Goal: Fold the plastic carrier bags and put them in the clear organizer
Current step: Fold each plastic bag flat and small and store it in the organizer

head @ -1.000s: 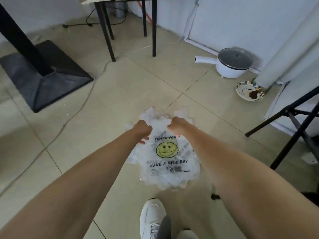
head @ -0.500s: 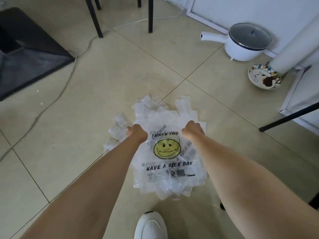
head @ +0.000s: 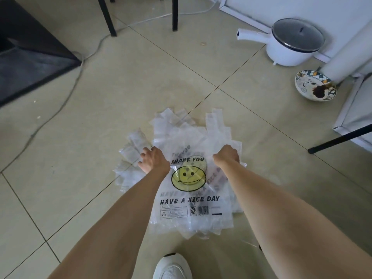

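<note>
A fanned pile of clear plastic carrier bags (head: 177, 127) lies on the tiled floor in front of me. The top bag (head: 189, 200) shows a yellow smiley with "THANK YOU" and "HAVE A NICE DAY". My left hand (head: 154, 160) grips the top bag's upper left part with curled fingers. On the upper right part my right hand (head: 227, 156) grips the bag the same way. Both arms reach straight down over the pile. No clear organizer is in view.
A white electric pot with a dark lid (head: 291, 43) and a patterned bowl (head: 315, 85) stand at the right by the wall. A black stand base (head: 32, 61) lies at the left, with a cable (head: 66, 99) across the floor. Black table legs (head: 175, 15) are behind; my white shoe (head: 173, 266) is below.
My hands have moved apart, from close together above the smiley to the top bag's two upper corners. The view has dropped closer to the pile.
</note>
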Available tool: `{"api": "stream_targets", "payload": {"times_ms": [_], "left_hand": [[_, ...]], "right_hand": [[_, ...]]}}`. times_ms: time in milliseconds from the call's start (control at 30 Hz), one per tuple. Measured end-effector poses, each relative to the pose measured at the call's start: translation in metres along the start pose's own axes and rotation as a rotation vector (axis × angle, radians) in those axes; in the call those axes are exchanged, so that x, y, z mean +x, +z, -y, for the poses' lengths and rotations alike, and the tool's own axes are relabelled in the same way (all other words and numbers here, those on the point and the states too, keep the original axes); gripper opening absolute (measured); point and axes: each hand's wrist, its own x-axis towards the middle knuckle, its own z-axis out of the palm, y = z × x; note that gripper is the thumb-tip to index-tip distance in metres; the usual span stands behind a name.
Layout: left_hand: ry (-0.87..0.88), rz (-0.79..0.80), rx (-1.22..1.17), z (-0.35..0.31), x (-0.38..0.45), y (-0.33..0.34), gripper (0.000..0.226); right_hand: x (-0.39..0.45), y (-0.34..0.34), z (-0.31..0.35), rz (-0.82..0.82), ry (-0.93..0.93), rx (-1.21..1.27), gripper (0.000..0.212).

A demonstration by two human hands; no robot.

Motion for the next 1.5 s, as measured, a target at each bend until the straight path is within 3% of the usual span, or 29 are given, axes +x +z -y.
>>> {"api": "stream_targets", "payload": {"times_ms": [133,267,467,733,933,1033,1133,1267,1500], "left_hand": [[0.063,-0.078,0.028,0.002,-0.002,0.009,0.034],[0.170,-0.234,0.054,0.006,-0.009,0.000,0.013],[0.384,-0.232,-0.265,0.012,-0.034,-0.042,0.012],[0.320,-0.114,-0.531,-0.013,-0.088,-0.122,0.043],[0.356,-0.141,-0.591,-0.030,-0.134,-0.192,0.021],[0.450,-0.174,-0.670,-0.045,-0.176,-0.236,0.019],[0.545,-0.191,-0.754,-0.059,-0.214,-0.276,0.019],[0.675,-0.247,-0.818,-0.080,-0.281,-0.325,0.017],[0.911,-0.423,-0.857,-0.117,-0.391,-0.376,0.021]], "right_hand": [[0.000,-0.005,0.006,-0.050,0.006,0.116,0.029],[-0.009,-0.020,0.016,-0.017,0.013,0.163,0.021],[-0.037,-0.059,0.033,0.045,0.017,0.247,0.011],[-0.102,-0.125,0.047,-0.051,0.003,0.325,0.005],[-0.167,-0.197,0.043,-0.065,-0.038,0.365,0.020],[-0.209,-0.242,0.041,-0.130,-0.150,0.391,0.006],[-0.245,-0.285,0.037,-0.199,-0.249,0.405,0.022],[-0.297,-0.350,0.013,-0.309,-0.343,0.400,0.010],[-0.369,-0.423,-0.047,-0.593,-0.473,0.695,0.018]]}}
